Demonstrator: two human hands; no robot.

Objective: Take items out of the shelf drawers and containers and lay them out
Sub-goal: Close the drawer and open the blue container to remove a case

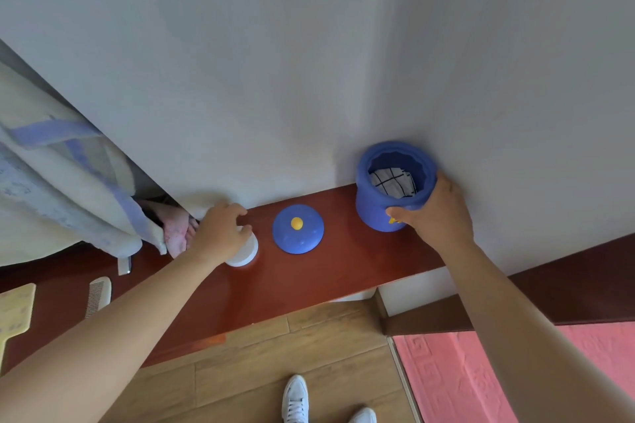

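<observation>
Lid (298,229) on shelf (309,285) between disc (245,251) and pot (391,189), cloth (393,182) inside pot

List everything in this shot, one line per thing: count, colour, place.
blue container: one, blue, open, right end of the shelf, against the wall
checked cloth: one, white with black lines, inside the blue container
blue lid: one, blue with yellow knob, on the shelf between the hands
white round piece: one, white, on the shelf under the left hand
shelf: one, red-brown, along the wall
comb: one, white, lower left
blanket: one, pale with blue trim, hanging left
shoes: two, white, on the wooden floor
left hand: fingers curled over the white round piece
right hand: grips the blue container
</observation>
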